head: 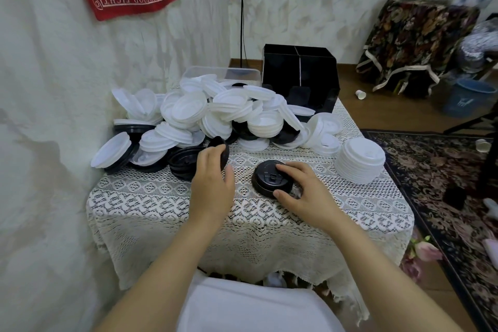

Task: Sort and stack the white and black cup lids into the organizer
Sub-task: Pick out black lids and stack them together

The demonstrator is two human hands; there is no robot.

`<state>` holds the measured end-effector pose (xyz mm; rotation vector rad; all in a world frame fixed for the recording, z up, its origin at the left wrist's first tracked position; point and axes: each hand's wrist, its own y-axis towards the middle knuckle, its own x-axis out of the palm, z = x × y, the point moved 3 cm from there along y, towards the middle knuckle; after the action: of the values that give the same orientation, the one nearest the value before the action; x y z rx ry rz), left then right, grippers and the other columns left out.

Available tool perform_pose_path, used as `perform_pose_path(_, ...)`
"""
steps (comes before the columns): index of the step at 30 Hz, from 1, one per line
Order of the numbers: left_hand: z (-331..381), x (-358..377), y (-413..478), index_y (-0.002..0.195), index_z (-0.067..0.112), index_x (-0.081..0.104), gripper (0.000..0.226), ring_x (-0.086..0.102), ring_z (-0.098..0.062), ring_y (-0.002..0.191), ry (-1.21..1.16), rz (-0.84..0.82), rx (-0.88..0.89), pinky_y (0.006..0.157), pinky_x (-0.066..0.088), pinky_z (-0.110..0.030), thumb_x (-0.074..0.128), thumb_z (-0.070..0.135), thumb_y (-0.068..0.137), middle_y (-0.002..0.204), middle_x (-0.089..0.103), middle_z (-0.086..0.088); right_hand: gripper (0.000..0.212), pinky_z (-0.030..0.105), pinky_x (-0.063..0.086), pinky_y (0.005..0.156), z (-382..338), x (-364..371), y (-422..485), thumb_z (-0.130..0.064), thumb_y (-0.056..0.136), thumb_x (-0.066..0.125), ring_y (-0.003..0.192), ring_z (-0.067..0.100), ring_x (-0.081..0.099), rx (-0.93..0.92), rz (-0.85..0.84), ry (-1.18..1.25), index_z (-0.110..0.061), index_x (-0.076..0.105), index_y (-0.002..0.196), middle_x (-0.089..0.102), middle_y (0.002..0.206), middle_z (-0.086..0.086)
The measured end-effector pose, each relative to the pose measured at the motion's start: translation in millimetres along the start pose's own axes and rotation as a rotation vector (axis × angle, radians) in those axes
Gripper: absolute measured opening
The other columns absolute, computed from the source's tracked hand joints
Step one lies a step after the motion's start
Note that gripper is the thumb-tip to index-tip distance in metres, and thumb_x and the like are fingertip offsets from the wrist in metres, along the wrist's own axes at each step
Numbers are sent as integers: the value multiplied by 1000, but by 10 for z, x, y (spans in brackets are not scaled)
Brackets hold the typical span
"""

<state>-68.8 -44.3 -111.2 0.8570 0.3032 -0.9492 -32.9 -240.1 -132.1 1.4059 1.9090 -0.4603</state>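
Currently organizer point(299, 67) contents unclear; L grip point(213, 183) holds black lid point(222, 147), R grip point(304, 191) black stack point(266, 178).

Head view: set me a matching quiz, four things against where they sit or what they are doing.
Things:
1. organizer
2. white stack
3. left hand
4. right hand

States:
A. holds a tilted lid at the edge of the pile
B. at the back of the table, behind the pile
C. stands alone on the table's right side
D. grips a flat lid lying on the table

Pairs: 1-B, 2-C, 3-A, 4-D
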Motion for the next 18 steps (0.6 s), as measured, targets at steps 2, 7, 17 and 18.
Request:
perform_pose_path(2,-36,22,41,139,7,44,44,59,-27,96,38,-38,-62,84,44,-27,52,13,96,129,53,-9,59,29,37,106,-8,9,12,-39,90,64,130,9,40,-6,0,-33,-31,41,144,36,145,-13)
perform_pose_path(7,31,-48,112,119,8,64,27,65,-14,82,-69,9,-99,73,48,-15,57,10,93,96,69,-2,62,37,30,115,-40,64,58,-41,96,53,143,11,27,15,-24,-128,-30,27,150,25,157,-11)
perform_pose_path(17,189,53,239,100,8,69,13,40,-3,46,-1013,-102,-681,46,32,-19,62,6,89,64,61,4,72,27,23,114,-179,-61,31,-32,89,67,136,-3,24,24,34,191,-39,27,148,27,150,-22)
perform_pose_path(18,193,80,242,100,7,68,13,39,-4,45,-1052,-122,-701,44,31,-18,61,6,89,64,62,3,75,26,23,114,-200,-99,27,-31,87,69,137,-3,24,20,68,253,-42,27,147,26,151,-22)
